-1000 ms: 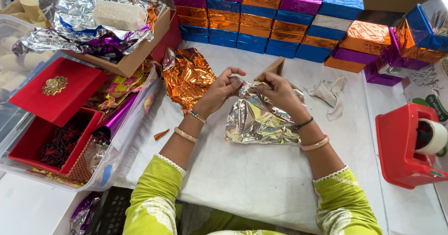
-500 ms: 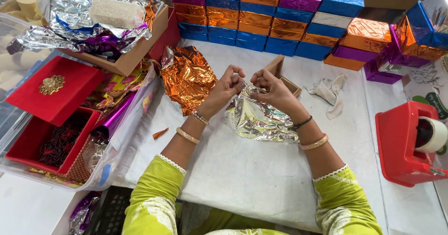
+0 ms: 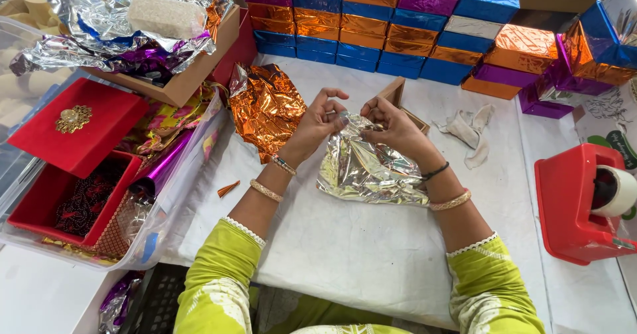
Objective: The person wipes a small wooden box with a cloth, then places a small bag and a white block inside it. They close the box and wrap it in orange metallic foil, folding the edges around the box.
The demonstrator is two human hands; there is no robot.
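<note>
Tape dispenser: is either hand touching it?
No. The red tape dispenser sits apart at the right; both hands grip the silver foil.

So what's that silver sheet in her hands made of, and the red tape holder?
The silver sheet looks like thin metallised foil: mirror-bright, sharply crinkled, pinched between the left hand and right hand. The red tape holder seems moulded plastic, smooth with a soft gloss; I can't rule out painted metal.
</note>
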